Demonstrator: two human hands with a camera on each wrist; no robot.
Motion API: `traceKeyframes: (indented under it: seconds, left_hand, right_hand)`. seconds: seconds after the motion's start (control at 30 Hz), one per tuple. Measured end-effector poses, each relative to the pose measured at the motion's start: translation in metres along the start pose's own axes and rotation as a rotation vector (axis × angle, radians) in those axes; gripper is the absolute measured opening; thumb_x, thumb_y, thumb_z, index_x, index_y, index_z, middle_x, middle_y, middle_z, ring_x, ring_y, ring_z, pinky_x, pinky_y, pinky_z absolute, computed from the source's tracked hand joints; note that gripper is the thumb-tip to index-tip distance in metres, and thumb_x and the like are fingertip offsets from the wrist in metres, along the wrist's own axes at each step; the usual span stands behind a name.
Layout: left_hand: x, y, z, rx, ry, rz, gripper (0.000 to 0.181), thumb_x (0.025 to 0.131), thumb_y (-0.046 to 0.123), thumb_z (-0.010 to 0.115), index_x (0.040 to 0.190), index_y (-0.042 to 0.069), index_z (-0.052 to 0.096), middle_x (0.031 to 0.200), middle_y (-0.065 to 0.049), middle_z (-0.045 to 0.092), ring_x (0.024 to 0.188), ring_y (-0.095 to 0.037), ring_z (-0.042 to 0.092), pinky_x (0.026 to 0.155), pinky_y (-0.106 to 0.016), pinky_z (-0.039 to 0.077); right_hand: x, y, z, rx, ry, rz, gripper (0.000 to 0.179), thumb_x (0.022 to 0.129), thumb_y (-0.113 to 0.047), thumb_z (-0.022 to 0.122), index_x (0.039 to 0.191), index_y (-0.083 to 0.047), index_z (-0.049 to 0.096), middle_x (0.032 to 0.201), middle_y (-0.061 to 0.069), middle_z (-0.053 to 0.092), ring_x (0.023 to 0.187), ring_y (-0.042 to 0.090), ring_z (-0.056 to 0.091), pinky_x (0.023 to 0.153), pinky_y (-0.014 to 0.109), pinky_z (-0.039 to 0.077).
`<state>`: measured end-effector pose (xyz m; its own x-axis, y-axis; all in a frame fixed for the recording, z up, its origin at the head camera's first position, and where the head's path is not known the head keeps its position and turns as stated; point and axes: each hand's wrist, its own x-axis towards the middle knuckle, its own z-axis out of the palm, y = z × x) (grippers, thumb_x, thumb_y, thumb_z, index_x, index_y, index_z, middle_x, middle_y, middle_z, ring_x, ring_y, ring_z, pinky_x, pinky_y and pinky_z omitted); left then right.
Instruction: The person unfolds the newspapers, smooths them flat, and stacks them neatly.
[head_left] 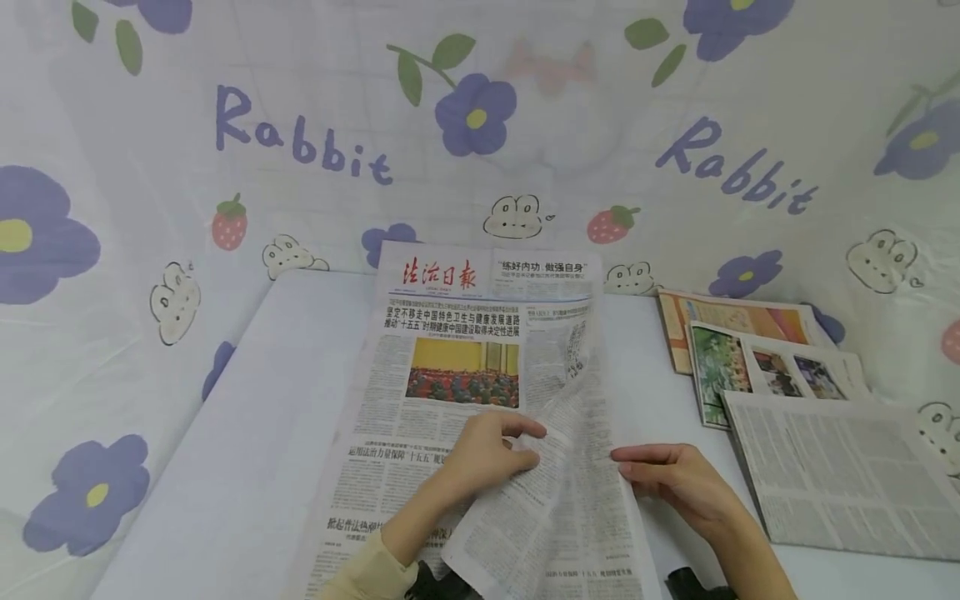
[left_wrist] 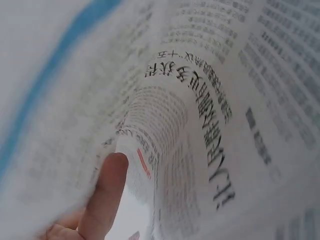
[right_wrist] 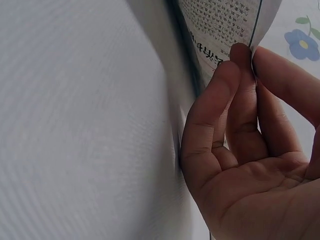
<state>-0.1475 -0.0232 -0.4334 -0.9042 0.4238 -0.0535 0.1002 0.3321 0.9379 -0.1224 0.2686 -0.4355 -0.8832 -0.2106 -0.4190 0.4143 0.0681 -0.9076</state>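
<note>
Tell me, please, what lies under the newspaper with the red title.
A white tabletop shows on either side of the newspaper; whatever lies directly beneath it is covered.

This looks like a screened-off corner, perhaps in a home, though the room beyond is hidden and its sort cannot be told for sure. A pale cloth [head_left: 300,50] hangs behind the white table [head_left: 217,467] and along its sides. Its purple flowers [head_left: 477,115], strawberries [head_left: 229,225], rabbits [head_left: 513,219] and "Rabbit" lettering suit a household more than a workshop or lab. A newspaper [head_left: 367,417] and other papers [head_left: 847,475] on the table are everyday household reading.
</note>
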Motion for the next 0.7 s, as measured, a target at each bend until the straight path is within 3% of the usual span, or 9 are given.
traceKeyframes:
  seconds: [0.07,0.3,0.5,0.7]
  left_hand:
    - [-0.004,-0.003,-0.006,-0.030,0.017,-0.001,0.027,0.084,0.009,0.075,0.110,0.014,0.076,0.122,-0.006,0.065,0.073,-0.010,0.067,0.066,-0.029,0.054]
    - [-0.019,-0.009,-0.033,-0.183,0.051,-0.049,0.029,0.085,0.012,0.077,0.114,0.013,0.074,0.099,-0.003,0.072,0.067,-0.023,0.070,0.058,-0.037,0.056]
    - [-0.035,-0.022,-0.061,-0.286,0.133,-0.086,0.033,0.084,0.014,0.080,0.116,0.010,0.073,0.126,-0.016,0.061,0.082,-0.025,0.071,0.067,-0.037,0.058]
    - [-0.048,-0.033,-0.080,-0.434,0.179,-0.165,0.038,0.083,0.009,0.080,0.119,0.007,0.070,0.112,-0.017,0.067,0.084,-0.031,0.070,0.069,-0.040,0.058]
  right_hand:
    - [-0.001,0.001,-0.001,0.012,0.004,0.006,0.023,0.088,-0.007,0.073,0.110,0.000,0.075,0.109,0.008,0.071,0.092,0.019,0.068,0.077,0.033,0.055]
    - [-0.001,0.000,-0.004,0.008,0.008,0.010,0.022,0.088,-0.008,0.074,0.109,-0.002,0.076,0.105,0.007,0.072,0.088,0.017,0.068,0.074,0.031,0.055]
    - [0.000,0.000,-0.005,0.009,0.013,0.015,0.023,0.088,-0.009,0.075,0.109,-0.002,0.076,0.103,0.007,0.072,0.086,0.017,0.068,0.074,0.031,0.055]
    - [-0.001,0.003,-0.008,0.013,0.030,0.006,0.024,0.088,-0.008,0.074,0.110,0.001,0.074,0.104,0.009,0.072,0.087,0.018,0.067,0.074,0.032,0.055]
